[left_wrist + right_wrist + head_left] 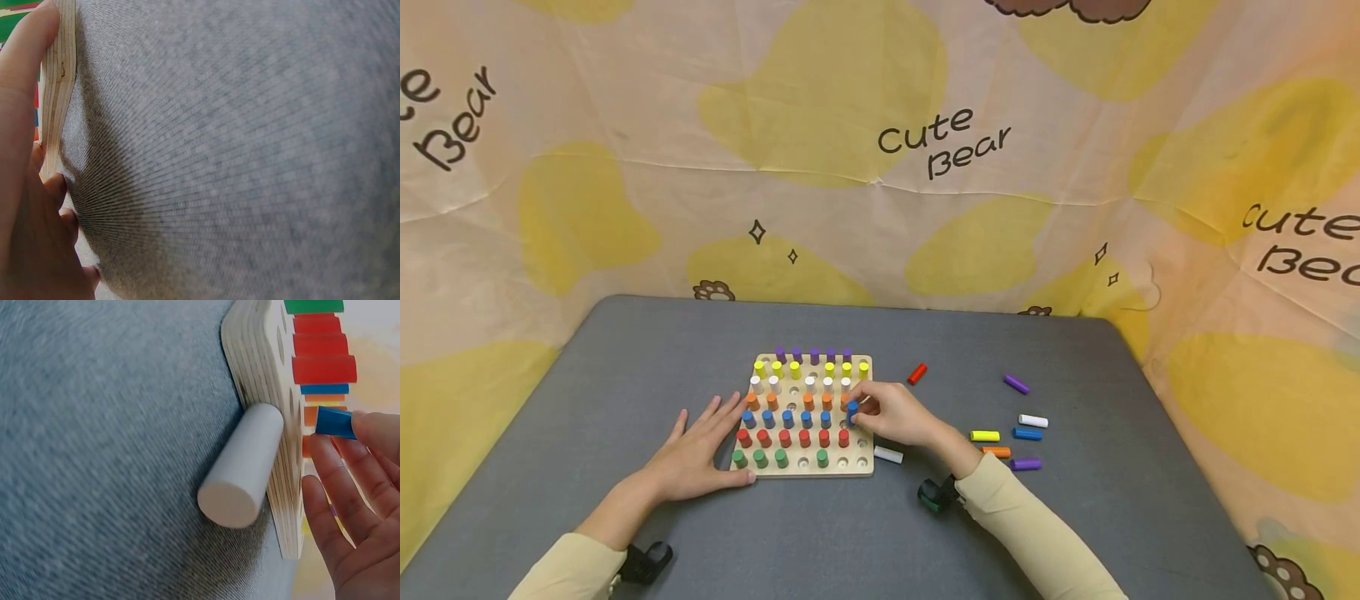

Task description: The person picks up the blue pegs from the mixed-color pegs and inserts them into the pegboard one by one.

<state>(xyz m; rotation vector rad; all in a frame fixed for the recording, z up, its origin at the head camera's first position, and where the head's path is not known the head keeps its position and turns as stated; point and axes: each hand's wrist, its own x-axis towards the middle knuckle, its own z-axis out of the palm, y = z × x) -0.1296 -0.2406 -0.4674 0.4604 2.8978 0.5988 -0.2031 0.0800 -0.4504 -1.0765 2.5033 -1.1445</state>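
A wooden pegboard (853, 473) lies on the table, with rows of purple, yellow, white, orange, blue, red and green pegs standing in it and some bare holes between. My left hand (696, 458) is spread flat at its left side, thumb at the front left corner and fingertips along the edge. Between thumb and fingers, my right hand (898, 414) pinches a blue peg (334, 422), held over the right end of the blue row. In the right wrist view, the peg's far end shows free of the fingers.
A white peg (240, 465) lies against the board's right edge. Farther right are loose pegs: a red one (917, 373), a yellow one (985, 436), an orange one (997, 452), a blue one (1027, 434), a white one (1033, 421) and purple ones (1017, 384). A printed cloth (850, 208) hangs behind the grey table (700, 325).
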